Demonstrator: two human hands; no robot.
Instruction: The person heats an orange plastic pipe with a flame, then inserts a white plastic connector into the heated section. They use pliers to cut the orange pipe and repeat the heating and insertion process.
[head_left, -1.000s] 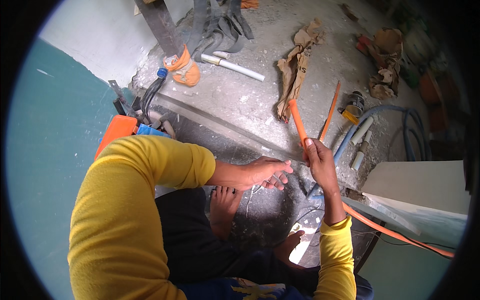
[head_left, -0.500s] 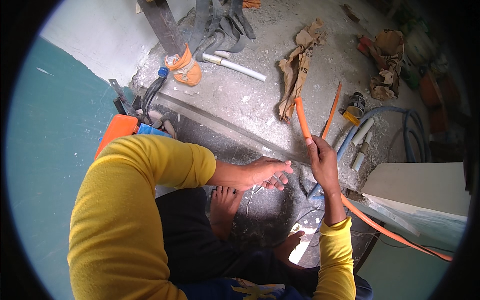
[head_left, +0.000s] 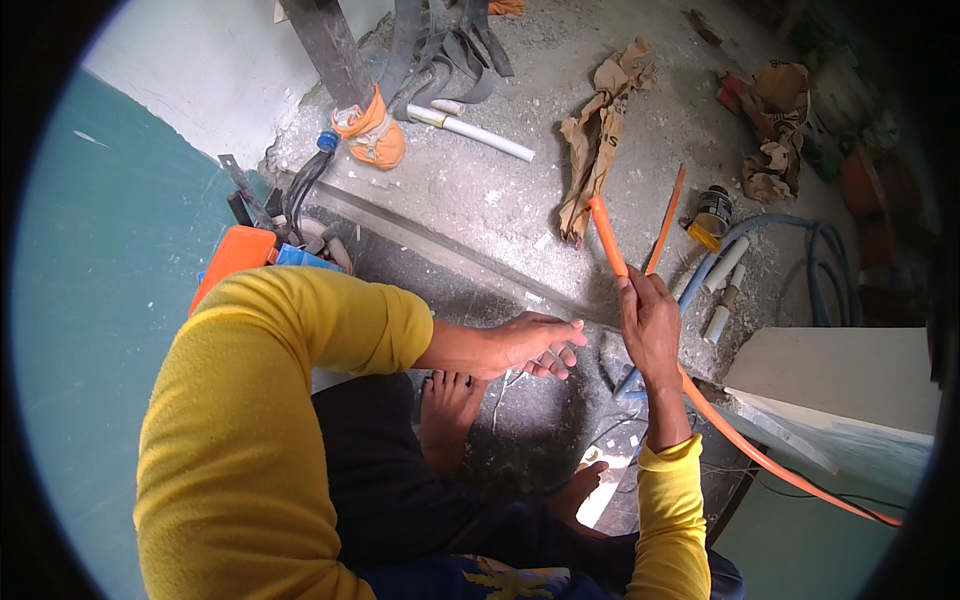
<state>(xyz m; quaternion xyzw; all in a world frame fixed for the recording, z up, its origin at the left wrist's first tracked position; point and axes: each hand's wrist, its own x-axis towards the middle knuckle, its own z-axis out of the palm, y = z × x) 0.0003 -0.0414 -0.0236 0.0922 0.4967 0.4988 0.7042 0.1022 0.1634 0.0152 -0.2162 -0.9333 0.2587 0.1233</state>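
Observation:
My right hand (head_left: 652, 325) is closed round an orange flexible tube (head_left: 607, 238), whose cut end points up and away from me. From behind the wrist, orange tubing runs off to the lower right. A thin orange strip (head_left: 667, 215) rises just beyond the same hand; whether it joins the tube is hidden. My left hand (head_left: 535, 345) hovers to the left of the right one, thumb stretched out and fingers loosely bent and apart, with nothing visible in it. Below it is my bare foot (head_left: 450, 410) on the dusty floor.
A concrete step (head_left: 480, 210) crosses ahead, bearing torn brown paper (head_left: 592, 140), a white pipe (head_left: 485, 138), a dark can (head_left: 712, 212), short pipe pieces (head_left: 725, 265) and a blue hose (head_left: 775, 220). An orange toolbox (head_left: 235, 260) stands by the left wall.
My right hand and the tube have shifted very slightly. The left hand stays in place.

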